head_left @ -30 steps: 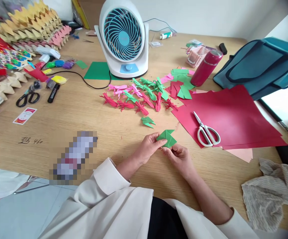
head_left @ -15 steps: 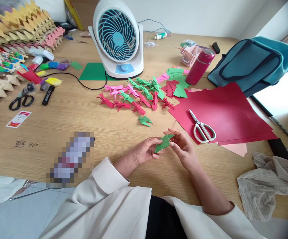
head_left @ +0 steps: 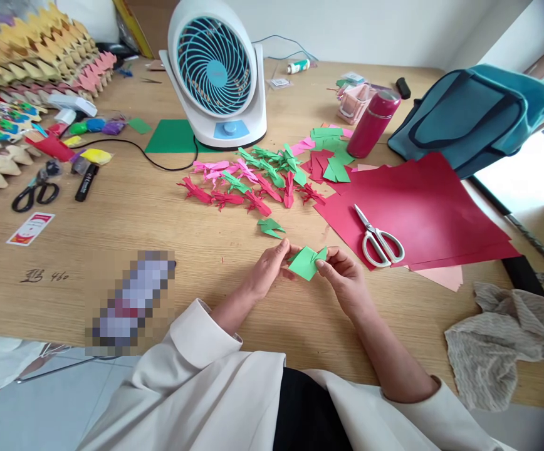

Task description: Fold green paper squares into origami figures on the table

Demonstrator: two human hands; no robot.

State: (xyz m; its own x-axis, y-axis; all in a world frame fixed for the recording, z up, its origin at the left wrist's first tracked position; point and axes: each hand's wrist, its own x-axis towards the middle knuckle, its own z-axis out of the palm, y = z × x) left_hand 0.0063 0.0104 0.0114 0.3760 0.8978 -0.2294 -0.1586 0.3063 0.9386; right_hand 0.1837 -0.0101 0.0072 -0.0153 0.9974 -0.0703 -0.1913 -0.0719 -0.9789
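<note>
A piece of folded green paper [head_left: 304, 263] is held between my two hands above the table's near side. My right hand [head_left: 346, 279] pinches its right corner between thumb and fingers. At its left edge is my left hand [head_left: 271, 269], thumb raised and fingers partly hidden behind the paper. Just beyond my hands lies a small forked green paper piece [head_left: 271, 227]. Farther back is a cluster of folded green [head_left: 272, 166], pink and red paper shapes [head_left: 227, 198].
White-handled scissors [head_left: 379, 241] lie on large red sheets [head_left: 422, 207] to the right. Behind stand a fan [head_left: 218, 69], a red bottle [head_left: 373, 125] and a teal bag [head_left: 469, 119]. A blurred-out object [head_left: 133, 304] and black-handled scissors [head_left: 34, 194] lie left; a crumpled cloth [head_left: 492, 351] lies right.
The green paper has turned and shows a wider, flatter face. My left thumb has lifted off its top and moved up. The view has shifted slightly.
</note>
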